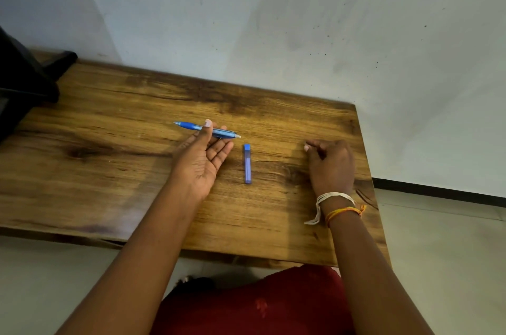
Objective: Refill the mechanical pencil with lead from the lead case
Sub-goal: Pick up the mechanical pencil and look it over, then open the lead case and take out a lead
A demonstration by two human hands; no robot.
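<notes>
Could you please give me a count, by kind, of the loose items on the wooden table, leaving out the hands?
Mechanical pencil: 1, held in the left hand
Lead case: 1, lying on the table
Total: 2

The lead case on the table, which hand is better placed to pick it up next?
Right. The left hand already holds the mechanical pencil between thumb and fingers, so it is occupied. The right hand rests on the table holding nothing, just beside the lead case.
</notes>
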